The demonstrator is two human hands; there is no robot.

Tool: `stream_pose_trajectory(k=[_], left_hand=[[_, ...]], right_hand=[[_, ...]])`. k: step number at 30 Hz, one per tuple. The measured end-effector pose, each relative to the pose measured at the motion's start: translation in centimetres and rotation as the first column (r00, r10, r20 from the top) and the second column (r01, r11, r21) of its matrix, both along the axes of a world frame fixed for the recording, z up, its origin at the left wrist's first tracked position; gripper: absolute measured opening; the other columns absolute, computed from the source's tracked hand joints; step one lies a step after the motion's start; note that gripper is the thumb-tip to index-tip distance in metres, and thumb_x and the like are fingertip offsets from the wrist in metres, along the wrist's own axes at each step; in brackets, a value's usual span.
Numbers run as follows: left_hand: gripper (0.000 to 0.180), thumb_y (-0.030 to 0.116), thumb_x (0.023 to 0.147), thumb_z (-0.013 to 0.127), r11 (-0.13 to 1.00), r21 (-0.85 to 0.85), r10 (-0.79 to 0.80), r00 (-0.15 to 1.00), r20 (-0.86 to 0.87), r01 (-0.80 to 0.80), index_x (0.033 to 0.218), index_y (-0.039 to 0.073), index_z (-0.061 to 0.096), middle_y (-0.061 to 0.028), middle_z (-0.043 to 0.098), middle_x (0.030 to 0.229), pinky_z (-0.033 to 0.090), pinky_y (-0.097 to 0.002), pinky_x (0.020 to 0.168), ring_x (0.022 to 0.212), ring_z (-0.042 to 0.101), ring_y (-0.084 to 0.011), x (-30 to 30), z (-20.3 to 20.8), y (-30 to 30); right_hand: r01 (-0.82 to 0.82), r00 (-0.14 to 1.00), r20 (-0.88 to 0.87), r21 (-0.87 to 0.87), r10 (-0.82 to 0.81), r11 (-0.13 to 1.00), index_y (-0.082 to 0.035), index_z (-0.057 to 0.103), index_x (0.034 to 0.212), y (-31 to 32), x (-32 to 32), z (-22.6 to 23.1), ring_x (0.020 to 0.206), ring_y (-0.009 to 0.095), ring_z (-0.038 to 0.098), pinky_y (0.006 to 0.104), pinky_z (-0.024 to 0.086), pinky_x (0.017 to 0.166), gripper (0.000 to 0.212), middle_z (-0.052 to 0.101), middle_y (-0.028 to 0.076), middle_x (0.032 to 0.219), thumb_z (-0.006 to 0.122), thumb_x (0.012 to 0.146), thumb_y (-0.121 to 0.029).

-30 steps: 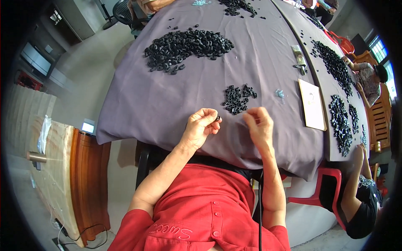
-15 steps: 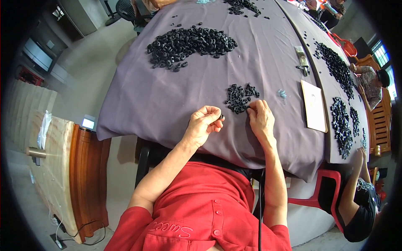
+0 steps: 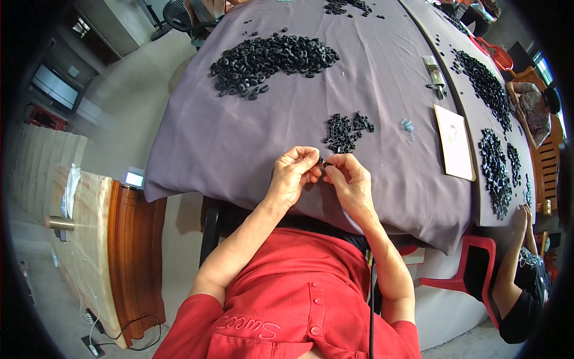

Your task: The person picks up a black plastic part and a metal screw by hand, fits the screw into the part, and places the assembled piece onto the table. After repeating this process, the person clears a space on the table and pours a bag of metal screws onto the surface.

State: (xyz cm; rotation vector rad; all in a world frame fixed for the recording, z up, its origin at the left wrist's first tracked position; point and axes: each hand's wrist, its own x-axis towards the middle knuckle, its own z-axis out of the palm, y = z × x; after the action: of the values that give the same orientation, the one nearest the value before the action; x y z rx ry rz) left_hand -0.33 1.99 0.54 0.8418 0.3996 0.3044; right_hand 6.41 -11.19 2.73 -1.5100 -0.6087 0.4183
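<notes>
In front of my body my two hands meet above the grey cloth. My left hand (image 3: 292,177) is closed, its thumb and fingers pinching a small black plastic piece (image 3: 320,161). Close against it, my right hand (image 3: 351,184) pinches another small black piece (image 3: 327,164); the fingertips partly cover both. Just beyond my hands lies a small pile of black ring-like pieces (image 3: 341,134). Farther off to the left spreads a larger heap of ribbed black pieces (image 3: 275,60). A little cluster of clear bluish pieces (image 3: 408,125) rests right of the small pile.
A pale rectangular board (image 3: 454,143) lies on the cloth (image 3: 382,191) at the right, with a flat tool (image 3: 434,72) beyond it. More black heaps (image 3: 495,170) line the right side, where other people (image 3: 526,281) sit. A red chair (image 3: 463,269) stands near my right.
My right hand has left the edge of the small pile and come left to my left hand, with a black piece in its fingers. The left hand stays nearly in place.
</notes>
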Motion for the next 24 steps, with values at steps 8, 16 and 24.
stream_pose_trajectory(k=[8, 16, 24], left_hand=[[0.013, 0.015, 0.087, 0.063, 0.995, 0.093, -0.035, 0.999, 0.000, 0.035, 0.096, 0.005, 0.061, -0.0029, 0.063, 0.074, 0.048, -0.0218, 0.055, 0.060, 0.059, -0.0106, -0.2, -0.1, -0.3], [0.014, 0.011, 0.090, 0.058, 0.992, 0.122, -0.041, 0.999, 0.013, 0.039, 0.102, 0.004, 0.061, -0.0041, 0.063, 0.073, 0.049, -0.0219, 0.058, 0.062, 0.058, -0.0107, -0.6, -0.4, -0.4], [0.014, 0.009, 0.089, 0.059, 0.985, 0.169, -0.032, 0.999, 0.015, 0.029, 0.101, 0.003, 0.061, -0.0034, 0.062, 0.072, 0.048, -0.0217, 0.058, 0.061, 0.058, -0.0101, -0.3, -0.5, -0.4]], right_hand=[[0.024, 0.998, 0.057, -0.041, -0.022, 0.999, 0.002, 0.056, 0.092, 0.2, 0.1, -0.9, 0.068, 0.010, 0.061, 0.0246, 0.050, 0.062, 0.008, 0.064, 0.007, 0.076, 0.058, 0.086, -0.001], [-0.080, 0.957, -0.278, 0.025, 0.083, 0.997, 0.000, 0.052, 0.092, -0.1, 0.5, -0.3, 0.060, 0.010, 0.060, 0.0218, 0.048, 0.048, 0.007, 0.061, 0.006, 0.073, 0.057, 0.087, -0.002], [-0.078, 0.963, -0.253, 0.072, 0.094, 0.994, 0.002, 0.049, 0.091, 0.3, 0.5, -0.9, 0.058, 0.012, 0.059, 0.0238, 0.051, 0.050, 0.006, 0.059, 0.008, 0.072, 0.054, 0.089, 0.000]])
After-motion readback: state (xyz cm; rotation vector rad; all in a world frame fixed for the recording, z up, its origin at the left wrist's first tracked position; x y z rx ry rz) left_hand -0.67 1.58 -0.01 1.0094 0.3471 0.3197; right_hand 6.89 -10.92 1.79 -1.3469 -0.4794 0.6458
